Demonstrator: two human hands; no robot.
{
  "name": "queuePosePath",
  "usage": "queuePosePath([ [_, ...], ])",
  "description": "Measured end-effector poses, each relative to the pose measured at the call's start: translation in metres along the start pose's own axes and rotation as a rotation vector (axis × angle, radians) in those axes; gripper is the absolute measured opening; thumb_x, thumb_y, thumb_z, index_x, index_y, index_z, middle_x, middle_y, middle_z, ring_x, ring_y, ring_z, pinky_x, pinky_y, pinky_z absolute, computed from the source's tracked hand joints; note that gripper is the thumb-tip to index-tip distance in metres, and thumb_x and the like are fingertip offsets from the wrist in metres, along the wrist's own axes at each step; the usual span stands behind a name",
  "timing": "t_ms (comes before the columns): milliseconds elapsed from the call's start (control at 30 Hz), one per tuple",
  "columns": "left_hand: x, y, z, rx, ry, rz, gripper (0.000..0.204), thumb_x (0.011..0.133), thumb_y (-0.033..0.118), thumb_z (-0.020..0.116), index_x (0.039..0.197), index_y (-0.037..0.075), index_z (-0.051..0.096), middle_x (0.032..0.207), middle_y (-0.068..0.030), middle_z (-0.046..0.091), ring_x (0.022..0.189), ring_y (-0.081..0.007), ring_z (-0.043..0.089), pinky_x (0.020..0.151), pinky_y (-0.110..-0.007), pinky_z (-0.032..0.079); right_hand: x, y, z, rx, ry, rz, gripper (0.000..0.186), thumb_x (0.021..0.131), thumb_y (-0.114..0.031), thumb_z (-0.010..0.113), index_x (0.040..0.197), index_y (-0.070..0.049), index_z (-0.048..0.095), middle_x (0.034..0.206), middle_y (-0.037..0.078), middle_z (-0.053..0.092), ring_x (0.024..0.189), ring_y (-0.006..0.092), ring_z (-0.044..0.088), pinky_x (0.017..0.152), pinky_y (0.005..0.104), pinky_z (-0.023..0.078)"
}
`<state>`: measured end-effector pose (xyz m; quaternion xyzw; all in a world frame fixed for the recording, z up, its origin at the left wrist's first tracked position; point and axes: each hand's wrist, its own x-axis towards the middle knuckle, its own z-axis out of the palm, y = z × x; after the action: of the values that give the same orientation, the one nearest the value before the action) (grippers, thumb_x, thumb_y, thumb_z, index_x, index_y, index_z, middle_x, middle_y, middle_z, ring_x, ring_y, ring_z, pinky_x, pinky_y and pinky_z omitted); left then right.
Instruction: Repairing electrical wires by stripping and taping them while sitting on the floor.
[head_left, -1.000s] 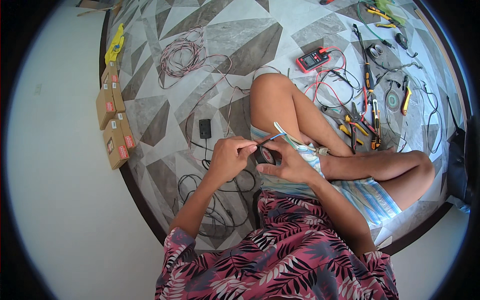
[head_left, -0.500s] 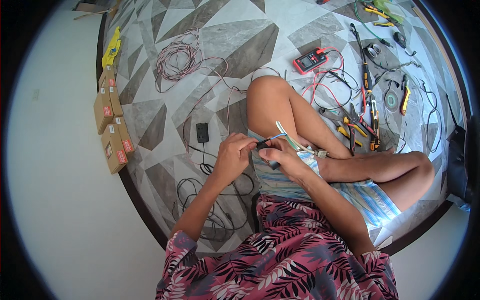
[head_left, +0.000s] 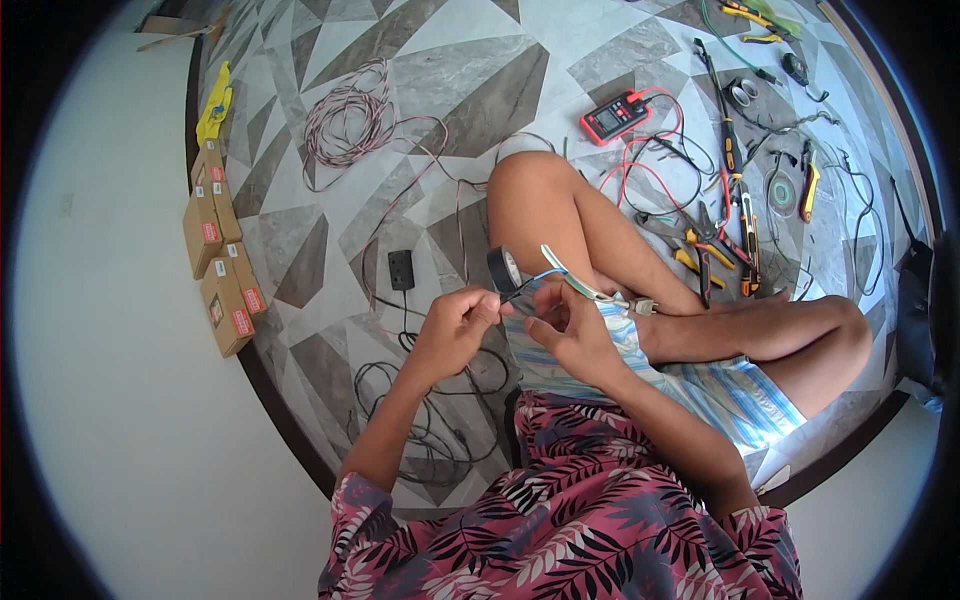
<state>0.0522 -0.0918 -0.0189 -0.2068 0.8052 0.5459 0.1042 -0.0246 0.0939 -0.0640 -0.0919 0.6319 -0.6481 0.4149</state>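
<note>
My left hand point(head_left: 458, 328) is closed in a pinch on a black-wrapped end of electrical wire point(head_left: 520, 290). A roll of black electrical tape point(head_left: 503, 270) stands just beyond those fingertips, its pale core facing right. From the pinch the wire turns blue and runs up to a whitish-green sheathed cable point(head_left: 566, 272), which passes behind my right hand point(head_left: 578, 335). The right thumb and fingers are bent but apart, with nothing visible between them. A pale plug-like piece point(head_left: 642, 305) lies by my lap at the cable's far end.
A coiled red-and-black wire point(head_left: 350, 125) lies far left, and a black socket block point(head_left: 401, 270) with tangled black cable point(head_left: 430, 425) nearer. Cardboard boxes point(head_left: 228, 300) line the left wall. A red multimeter point(head_left: 614, 120), pliers point(head_left: 705, 250) and a utility knife point(head_left: 749, 240) lie right.
The tape roll has left my right hand and now stands beyond my left fingertips. My right fingers have opened and drawn slightly away. My left hand keeps its pinch.
</note>
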Motion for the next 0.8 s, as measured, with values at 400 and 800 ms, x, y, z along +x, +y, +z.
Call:
queuePosePath([
  [400, 0.006, 0.005, -0.012, 0.517, 0.073, 0.334, 0.021, 0.096, 0.017, 0.064, 0.088, -0.002, 0.069, 0.079, -0.0127, 0.067, 0.068, -0.0194, 0.062, 0.064, -0.035, 0.047, 0.007, 0.011, 0.005, -0.111, -0.055, -0.113, 0.023, 0.088, -0.014, 0.075, 0.094, 0.000, 0.058, 0.097, 0.009, 0.059, 0.081, 0.0146, 0.054, 0.070, 0.0303, 0.045],
  [800, 0.022, -0.004, -0.014, 0.302, -0.058, 0.155, 0.025, 0.096, 0.012, 0.062, 0.113, -0.003, 0.072, 0.092, -0.0179, 0.073, 0.080, -0.0190, 0.066, 0.073, -0.033, 0.051, 0.018, 0.035, 0.013, 0.032, 0.025, -0.235, 0.033, 0.081, -0.023, 0.081, 0.098, -0.002, 0.064, 0.089, 0.008, 0.066, 0.082, 0.0144, 0.059, 0.073, 0.0349, 0.050],
])
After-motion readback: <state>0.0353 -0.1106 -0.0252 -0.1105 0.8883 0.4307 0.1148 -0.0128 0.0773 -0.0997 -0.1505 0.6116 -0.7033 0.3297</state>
